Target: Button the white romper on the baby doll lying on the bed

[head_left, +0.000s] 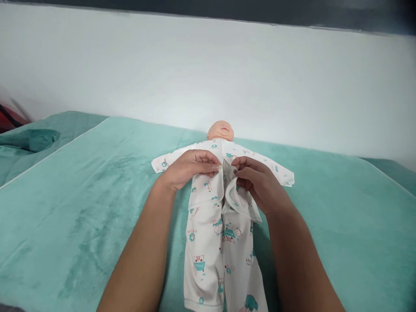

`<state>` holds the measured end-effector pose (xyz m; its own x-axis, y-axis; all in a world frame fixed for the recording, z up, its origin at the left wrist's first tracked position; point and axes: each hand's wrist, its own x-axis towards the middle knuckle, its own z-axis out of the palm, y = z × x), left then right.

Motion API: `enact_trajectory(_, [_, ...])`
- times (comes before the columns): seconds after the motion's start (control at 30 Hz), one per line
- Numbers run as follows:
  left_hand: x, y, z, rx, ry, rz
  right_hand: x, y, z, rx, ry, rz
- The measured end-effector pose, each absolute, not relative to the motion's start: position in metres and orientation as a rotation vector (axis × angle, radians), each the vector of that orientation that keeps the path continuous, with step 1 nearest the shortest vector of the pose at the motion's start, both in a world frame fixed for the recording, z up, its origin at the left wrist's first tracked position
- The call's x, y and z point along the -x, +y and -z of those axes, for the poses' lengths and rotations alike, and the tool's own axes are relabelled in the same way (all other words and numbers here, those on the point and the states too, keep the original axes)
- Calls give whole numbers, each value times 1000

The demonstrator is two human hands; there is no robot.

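A baby doll (221, 131) lies on its back, dressed in a white printed baby shirt (204, 190) and matching trousers (204, 255). Its sleeves spread out to both sides. The shirt's front is parted below the chest. My left hand (191, 168) pinches the left front edge between thumb and fingers. On the other side, my right hand (255, 177) grips the right front edge, which is lifted and folded back at its lower corner. The doll's hands and feet do not show.
A teal plush cover (97, 208) spreads under the doll, with a bunched fold (32, 139) at the far left. Behind the doll's head rises a white wall (208, 73), with a dark band along its top. Something red (11, 119) is at the left edge.
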<state>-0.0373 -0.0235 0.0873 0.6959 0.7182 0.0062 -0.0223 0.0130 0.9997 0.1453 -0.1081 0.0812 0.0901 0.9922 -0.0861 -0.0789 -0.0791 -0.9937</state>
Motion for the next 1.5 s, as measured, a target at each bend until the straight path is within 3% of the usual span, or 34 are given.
enact_trajectory(0.4, [35, -24, -87, -1457, 621, -637, -147, -110, -84, 1161, -1021, -1356])
enact_trajectory(1.5, [30, -31, -92, -1620, 738, -571, -138, -113, -88, 1462, -1391, -1055])
